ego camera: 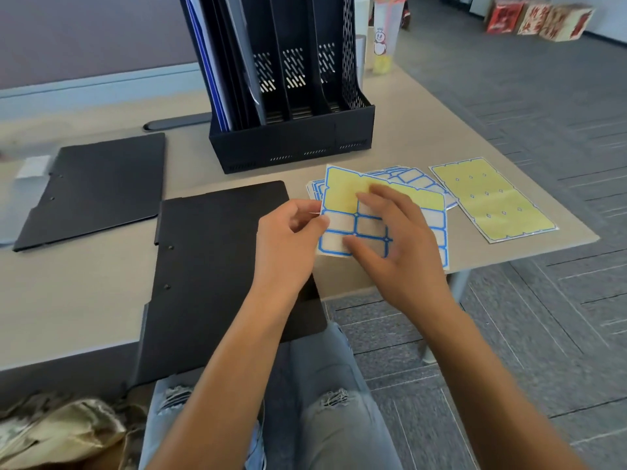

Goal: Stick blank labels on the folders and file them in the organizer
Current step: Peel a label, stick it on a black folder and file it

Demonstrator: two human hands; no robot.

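Label sheet [342,212] pinched by left hand [288,239], right hand [393,239] spread over it.

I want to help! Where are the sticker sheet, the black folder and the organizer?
sticker sheet [341,188]: head view, yellow peeled part.
black folder [217,252]: head view, its cover.
organizer [288,140]: head view, front wall.

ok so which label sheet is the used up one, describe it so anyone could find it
Start at the black file organizer on the desk and look toward the desk's right edge. A label sheet lies there alone, apart from the fanned pile. It is bare yellow backing, with no blue-bordered labels left.
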